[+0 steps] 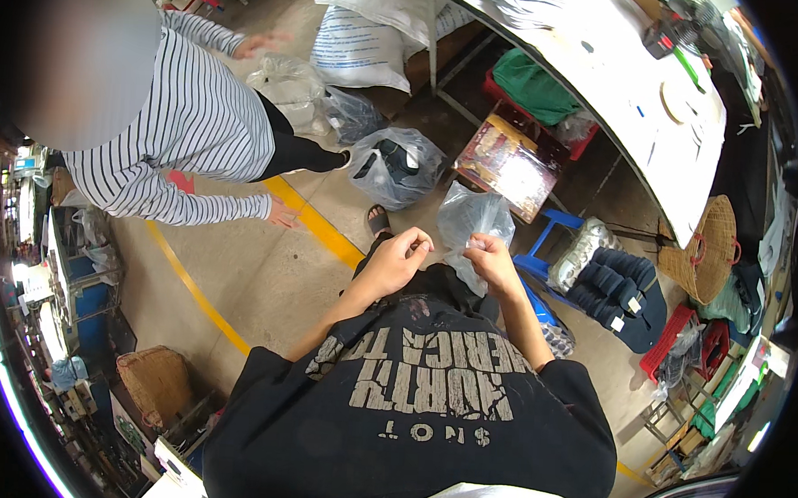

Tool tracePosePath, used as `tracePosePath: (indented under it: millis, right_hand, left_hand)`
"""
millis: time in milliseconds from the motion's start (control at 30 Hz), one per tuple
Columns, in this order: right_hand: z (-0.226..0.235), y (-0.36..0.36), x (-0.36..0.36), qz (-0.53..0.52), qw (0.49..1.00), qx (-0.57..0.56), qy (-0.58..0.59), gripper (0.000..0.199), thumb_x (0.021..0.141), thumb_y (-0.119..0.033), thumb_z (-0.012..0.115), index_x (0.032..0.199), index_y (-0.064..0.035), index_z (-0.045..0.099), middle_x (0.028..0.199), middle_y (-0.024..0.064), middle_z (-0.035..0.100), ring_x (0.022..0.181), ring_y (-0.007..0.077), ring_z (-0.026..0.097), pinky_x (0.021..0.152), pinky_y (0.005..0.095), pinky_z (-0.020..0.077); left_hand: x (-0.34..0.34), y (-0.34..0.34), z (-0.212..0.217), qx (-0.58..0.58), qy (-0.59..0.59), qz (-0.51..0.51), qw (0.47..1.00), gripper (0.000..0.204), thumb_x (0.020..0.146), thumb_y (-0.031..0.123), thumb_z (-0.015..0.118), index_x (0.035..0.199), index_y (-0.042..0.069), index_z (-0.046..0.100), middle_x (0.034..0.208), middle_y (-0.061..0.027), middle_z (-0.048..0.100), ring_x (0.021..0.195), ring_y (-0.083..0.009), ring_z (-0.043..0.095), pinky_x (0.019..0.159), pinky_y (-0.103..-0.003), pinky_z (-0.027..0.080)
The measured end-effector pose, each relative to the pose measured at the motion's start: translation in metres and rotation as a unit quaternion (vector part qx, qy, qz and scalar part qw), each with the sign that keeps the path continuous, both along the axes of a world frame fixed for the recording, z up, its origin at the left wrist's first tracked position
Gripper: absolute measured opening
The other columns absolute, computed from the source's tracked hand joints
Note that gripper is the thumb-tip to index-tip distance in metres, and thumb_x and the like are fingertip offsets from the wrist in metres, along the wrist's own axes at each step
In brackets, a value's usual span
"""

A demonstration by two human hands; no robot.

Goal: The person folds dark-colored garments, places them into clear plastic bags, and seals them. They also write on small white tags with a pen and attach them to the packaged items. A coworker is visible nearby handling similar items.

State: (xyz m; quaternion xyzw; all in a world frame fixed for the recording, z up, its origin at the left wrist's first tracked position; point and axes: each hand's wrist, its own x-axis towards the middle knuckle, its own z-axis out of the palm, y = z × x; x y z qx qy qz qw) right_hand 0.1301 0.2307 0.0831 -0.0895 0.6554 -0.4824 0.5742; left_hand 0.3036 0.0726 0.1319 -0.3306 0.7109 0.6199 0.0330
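A clear plastic bag (472, 218) hangs in front of my body, and my right hand (494, 264) pinches it at its gathered part. To the left of the bag, apart from the right hand, is my left hand (400, 263). Its fingers are curled in with the tips pressed together. Whatever they hold, if anything, is too small to make out. Beside my right forearm, dark caps (618, 294) lie stacked in rows on a blue stool (539, 246), next to a clear-wrapped pale bundle (582, 257).
A person in a striped shirt (196, 107) stands at the left with both arms out. Filled plastic bags (397, 171) and white sacks (359, 51) sit on the floor ahead. A white table (595, 44), a worn box (508, 167) and a wicker basket (707, 249) stand to the right.
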Motion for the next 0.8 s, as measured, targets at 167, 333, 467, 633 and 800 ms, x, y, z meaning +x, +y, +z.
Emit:
tracePosePath:
  millis: [167, 333, 467, 633, 800]
  right_hand:
    - [-0.012, -0.085, 0.024, 0.031, 0.999, -0.007, 0.020, 0.012, 0.088, -0.009, 0.067, 0.077, -0.0074, 0.062, 0.066, -0.0076, 0.052, 0.057, 0.0039, 0.043, 0.050, 0.0266, 0.0316]
    - [-0.029, -0.187, 0.052, 0.079, 0.996, 0.016, 0.028, 0.012, 0.086, -0.014, 0.068, 0.086, -0.0025, 0.071, 0.071, -0.0037, 0.060, 0.061, 0.0064, 0.050, 0.054, 0.0282, 0.0385]
    - [-0.064, -0.273, 0.076, 0.172, 0.977, 0.033, 0.118, 0.030, 0.082, -0.025, 0.069, 0.096, 0.0011, 0.074, 0.077, 0.0132, 0.071, 0.072, 0.0213, 0.068, 0.066, 0.0370, 0.0512]
    - [-0.130, -0.380, 0.116, 0.268, 0.947, -0.002, 0.179, 0.050, 0.081, -0.027, 0.070, 0.116, 0.0089, 0.071, 0.092, 0.0247, 0.074, 0.087, 0.0266, 0.072, 0.081, 0.0381, 0.0546]
    - [-0.211, -0.488, 0.158, 0.226, 0.961, -0.010, 0.160, 0.047, 0.077, -0.035, 0.067, 0.100, 0.0052, 0.074, 0.096, 0.0301, 0.073, 0.094, 0.0434, 0.072, 0.083, 0.0469, 0.0555]
  left_hand:
    - [0.040, -0.062, -0.031, -0.017, -0.036, 0.033, 0.999, 0.019, 0.104, 0.021, 0.058, 0.110, 0.004, 0.063, 0.090, -0.0063, 0.067, 0.076, -0.0164, 0.060, 0.073, -0.032, 0.049]
    - [0.085, -0.138, -0.070, -0.033, -0.052, 0.057, 0.996, 0.022, 0.102, 0.021, 0.059, 0.112, 0.002, 0.064, 0.098, -0.0153, 0.072, 0.086, -0.0285, 0.069, 0.078, -0.037, 0.053]
    - [0.125, -0.192, -0.087, -0.011, -0.144, 0.091, 0.985, 0.024, 0.105, 0.022, 0.055, 0.114, 0.002, 0.065, 0.103, -0.0150, 0.072, 0.094, -0.0250, 0.068, 0.085, -0.036, 0.052]
    - [0.172, -0.224, -0.106, 0.015, -0.158, 0.162, 0.974, 0.025, 0.106, 0.022, 0.054, 0.114, 0.002, 0.067, 0.099, -0.0116, 0.072, 0.089, -0.0215, 0.067, 0.082, -0.035, 0.052]
    - [0.214, -0.229, -0.127, 0.050, -0.229, 0.232, 0.944, 0.024, 0.105, 0.022, 0.055, 0.114, 0.005, 0.069, 0.091, -0.0110, 0.071, 0.084, -0.0217, 0.068, 0.076, -0.035, 0.052]
